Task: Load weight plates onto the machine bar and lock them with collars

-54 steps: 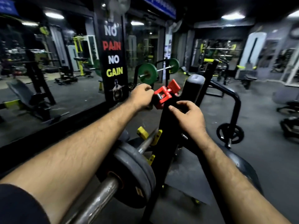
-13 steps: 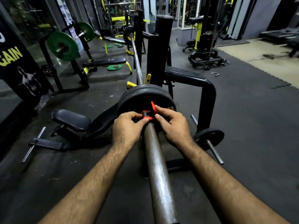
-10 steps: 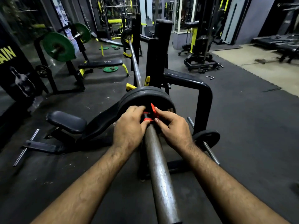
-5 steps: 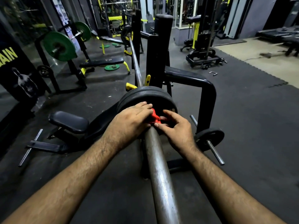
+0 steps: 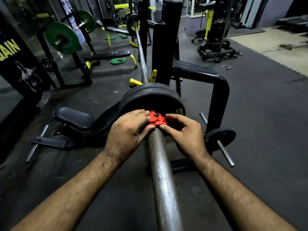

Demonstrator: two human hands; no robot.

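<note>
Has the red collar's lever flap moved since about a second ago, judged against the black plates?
Yes. The red collar lever, earlier sticking up by the black plates, now lies folded flat.

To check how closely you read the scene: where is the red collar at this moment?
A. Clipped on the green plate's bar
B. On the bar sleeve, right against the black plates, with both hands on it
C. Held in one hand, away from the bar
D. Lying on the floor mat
B: the red collar sits on the bar against the black plates, with the left hand and right hand pressing on it.
</note>
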